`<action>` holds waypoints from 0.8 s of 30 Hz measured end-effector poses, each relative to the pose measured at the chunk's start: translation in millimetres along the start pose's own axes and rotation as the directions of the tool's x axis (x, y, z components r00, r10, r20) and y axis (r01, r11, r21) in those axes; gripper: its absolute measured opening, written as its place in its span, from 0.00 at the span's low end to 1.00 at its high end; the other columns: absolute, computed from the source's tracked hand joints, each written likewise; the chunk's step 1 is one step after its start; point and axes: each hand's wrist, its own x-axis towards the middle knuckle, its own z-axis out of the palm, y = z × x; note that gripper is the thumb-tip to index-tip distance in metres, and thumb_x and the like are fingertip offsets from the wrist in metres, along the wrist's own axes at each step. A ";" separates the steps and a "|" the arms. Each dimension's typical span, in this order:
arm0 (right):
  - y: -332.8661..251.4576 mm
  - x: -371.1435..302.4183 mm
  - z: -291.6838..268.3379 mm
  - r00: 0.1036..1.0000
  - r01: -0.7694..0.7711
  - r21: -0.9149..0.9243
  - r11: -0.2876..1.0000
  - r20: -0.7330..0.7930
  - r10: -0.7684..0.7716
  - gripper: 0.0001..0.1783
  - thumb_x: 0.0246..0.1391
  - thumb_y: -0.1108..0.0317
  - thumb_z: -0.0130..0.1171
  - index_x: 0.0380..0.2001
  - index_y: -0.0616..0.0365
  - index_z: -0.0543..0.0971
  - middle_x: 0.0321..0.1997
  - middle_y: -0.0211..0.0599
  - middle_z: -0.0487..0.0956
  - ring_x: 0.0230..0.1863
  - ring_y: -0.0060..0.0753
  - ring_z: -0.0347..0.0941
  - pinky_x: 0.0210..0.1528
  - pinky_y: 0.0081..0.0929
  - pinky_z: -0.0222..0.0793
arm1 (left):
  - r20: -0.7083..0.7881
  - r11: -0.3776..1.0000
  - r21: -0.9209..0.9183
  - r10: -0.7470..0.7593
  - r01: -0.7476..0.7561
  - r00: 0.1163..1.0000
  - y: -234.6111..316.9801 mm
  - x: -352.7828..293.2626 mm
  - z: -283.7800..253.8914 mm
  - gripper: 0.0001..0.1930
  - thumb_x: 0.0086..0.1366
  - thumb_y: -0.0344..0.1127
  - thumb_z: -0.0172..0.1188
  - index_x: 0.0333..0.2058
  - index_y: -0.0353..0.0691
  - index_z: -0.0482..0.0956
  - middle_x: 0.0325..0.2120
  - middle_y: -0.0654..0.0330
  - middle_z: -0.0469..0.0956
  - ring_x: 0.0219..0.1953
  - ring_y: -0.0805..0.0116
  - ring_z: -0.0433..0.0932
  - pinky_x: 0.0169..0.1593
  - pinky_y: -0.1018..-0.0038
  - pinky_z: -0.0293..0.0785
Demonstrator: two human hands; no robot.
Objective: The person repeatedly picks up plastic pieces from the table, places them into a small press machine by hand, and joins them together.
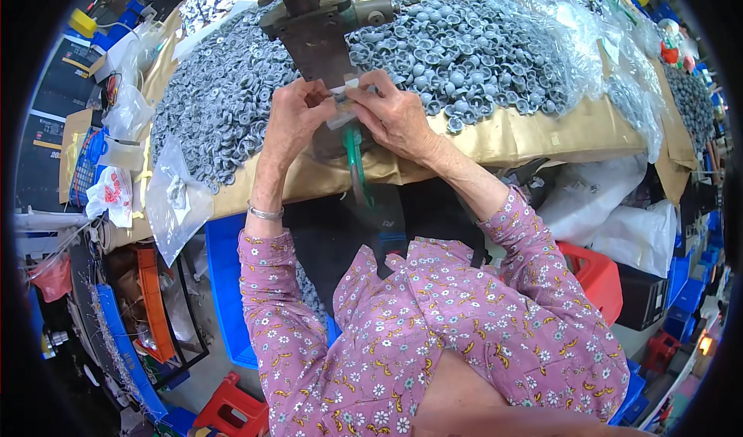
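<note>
here, small pale flat piece (341,96), pinched between left hand (290,119) and right hand (395,116)

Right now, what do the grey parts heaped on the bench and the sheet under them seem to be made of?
The grey parts look like moulded plastic or rubber: uniform matt grey, rounded caps and discs, no metallic glint. The sheet looks like brown kraft paper or thin card: dull tan, creased and folded over the bench edge. Neither can be told for sure.

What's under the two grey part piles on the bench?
The grey part piles lie on brown paper, which drapes over the bench's front edge. Clear plastic bags hang at the left. The bench surface itself is covered, so it can't be seen.
</note>
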 end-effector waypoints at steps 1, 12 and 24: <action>-0.6 0.3 0.3 1.000 -0.013 0.009 1.000 0.002 0.013 0.12 0.57 0.72 0.66 0.45 0.57 0.85 0.45 0.38 0.76 0.31 0.42 0.81 0.29 0.34 0.77 | 0.001 1.000 0.000 0.001 -0.001 1.000 0.4 0.9 -1.0 0.08 0.58 0.29 0.66 0.30 0.27 0.82 0.19 0.64 0.77 0.23 0.80 0.73 0.27 0.78 0.68; 86.3 217.4 -52.6 0.682 -0.462 0.853 -0.242 0.516 0.519 0.28 0.64 0.41 0.60 0.40 0.60 0.80 0.29 0.37 0.81 0.29 0.38 0.80 0.34 0.39 0.80 | 0.193 0.987 -0.147 -0.042 0.072 0.980 16.1 27.4 -14.2 0.15 0.55 0.26 0.65 0.42 0.28 0.85 0.30 0.55 0.86 0.32 0.77 0.79 0.37 0.72 0.78; -90.1 157.0 -90.8 0.880 0.313 0.689 0.654 -0.469 0.072 0.20 0.74 0.52 0.47 0.37 0.57 0.76 0.26 0.23 0.69 0.20 0.11 0.60 0.22 0.16 0.52 | 0.166 0.999 -0.027 -0.020 0.025 0.986 7.4 6.7 -15.9 0.13 0.50 0.31 0.72 0.32 0.28 0.82 0.24 0.54 0.82 0.27 0.69 0.80 0.34 0.68 0.76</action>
